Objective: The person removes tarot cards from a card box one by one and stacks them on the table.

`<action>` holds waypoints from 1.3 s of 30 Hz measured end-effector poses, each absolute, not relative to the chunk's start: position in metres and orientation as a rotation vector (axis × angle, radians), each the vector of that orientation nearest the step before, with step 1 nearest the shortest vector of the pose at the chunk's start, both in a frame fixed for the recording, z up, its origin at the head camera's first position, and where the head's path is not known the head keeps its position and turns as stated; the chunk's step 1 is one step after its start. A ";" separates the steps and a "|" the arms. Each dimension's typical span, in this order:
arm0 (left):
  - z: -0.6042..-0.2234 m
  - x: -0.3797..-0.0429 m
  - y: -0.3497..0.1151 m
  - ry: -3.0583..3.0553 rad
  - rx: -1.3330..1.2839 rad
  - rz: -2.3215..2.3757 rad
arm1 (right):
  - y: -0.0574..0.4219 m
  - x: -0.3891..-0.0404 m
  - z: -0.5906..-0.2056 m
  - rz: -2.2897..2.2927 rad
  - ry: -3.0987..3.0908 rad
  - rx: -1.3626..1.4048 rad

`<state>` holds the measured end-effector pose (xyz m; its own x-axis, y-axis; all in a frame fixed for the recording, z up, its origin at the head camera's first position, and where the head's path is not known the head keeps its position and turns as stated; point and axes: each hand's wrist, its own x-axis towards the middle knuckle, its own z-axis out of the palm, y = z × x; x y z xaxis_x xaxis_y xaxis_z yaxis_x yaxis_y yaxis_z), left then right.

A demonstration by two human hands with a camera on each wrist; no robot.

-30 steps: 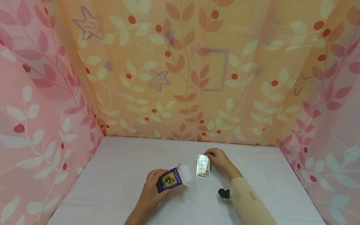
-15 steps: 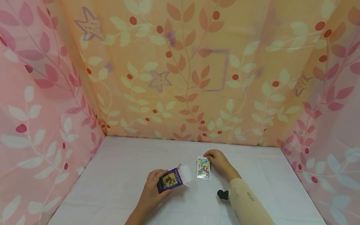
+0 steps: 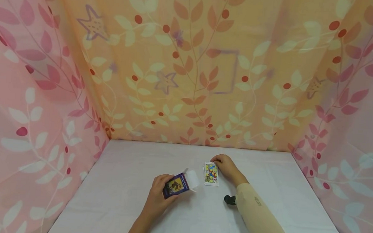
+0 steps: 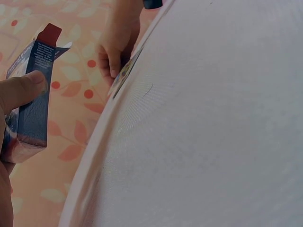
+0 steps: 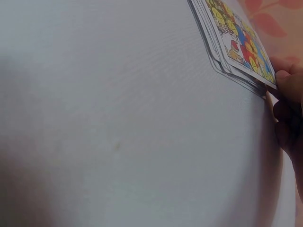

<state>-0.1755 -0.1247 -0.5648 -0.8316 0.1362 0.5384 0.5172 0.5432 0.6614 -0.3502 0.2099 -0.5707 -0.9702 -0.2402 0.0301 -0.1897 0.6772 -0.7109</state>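
My left hand (image 3: pixel 158 196) grips a dark blue card box (image 3: pixel 175 186) with a picture on its front. The box's flap stands open toward the right, and the thumb lies along its side in the left wrist view. Right of the box, a small stack of cards (image 3: pixel 211 174) lies on the table, a colourful picture card (image 5: pixel 242 40) on top. With thumb and fingers my right hand (image 3: pixel 228 167) pinches that top card at its far right corner. In the right wrist view the lower cards show slightly fanned beneath it.
A white cloth covers the table (image 3: pixel 122 197). Patterned curtains (image 3: pixel 188 78) hang behind it and along both sides. A small black object (image 3: pixel 229 200) sits at the right sleeve's cuff (image 3: pixel 244 193), apparently part of the wrist gear.
The top card has tipped slightly, so its glare is gone and its picture shows. Both hands stay almost in place; the left still holds the box.
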 end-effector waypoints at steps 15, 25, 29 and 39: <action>-0.564 -0.173 -0.123 -2.377 -0.493 -1.241 | 0.209 -0.350 -0.571 -1.157 2.841 -0.387; -0.565 -0.174 -0.125 -2.375 -0.501 -1.242 | 0.210 -0.354 -0.573 -1.104 2.864 -0.397; -0.564 -0.174 -0.125 -2.378 -0.496 -1.246 | 0.210 -0.354 -0.572 -1.085 2.875 -0.416; -0.564 -0.175 -0.124 -2.369 -0.496 -1.238 | 0.210 -0.354 -0.573 -1.099 2.896 -0.461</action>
